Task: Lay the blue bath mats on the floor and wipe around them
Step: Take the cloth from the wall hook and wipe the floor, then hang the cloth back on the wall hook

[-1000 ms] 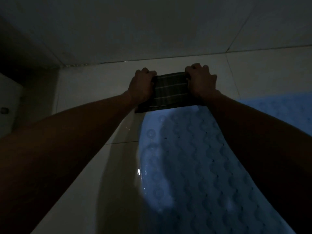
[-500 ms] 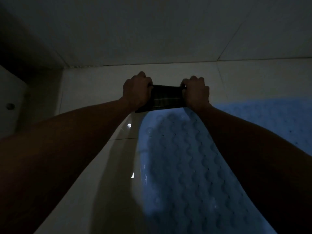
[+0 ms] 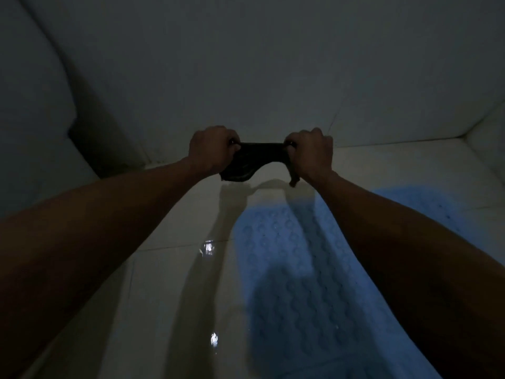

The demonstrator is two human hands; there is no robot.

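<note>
A blue bath mat (image 3: 297, 283) with a wavy bumped pattern lies flat on the pale floor tiles at the lower middle and right. A second patch of blue mat (image 3: 426, 206) shows beyond my right forearm. Above the mat's far end I hold a dark checked cloth (image 3: 254, 162) stretched between both fists. My left hand (image 3: 211, 151) grips its left end and my right hand (image 3: 311, 153) grips its right end. The cloth hangs clear of the floor and sags in the middle.
The room is dim. A tiled wall (image 3: 273, 64) rises just beyond my hands, with a corner at the right (image 3: 470, 132). A white fixture (image 3: 35, 105) stands at the left. Glossy floor tiles (image 3: 169, 283) left of the mat carry small light reflections.
Both hands lifted the cloth off the mat's far end and pulled it taut and narrow. The view tilted up, so more wall and bare floor show beyond the mat.
</note>
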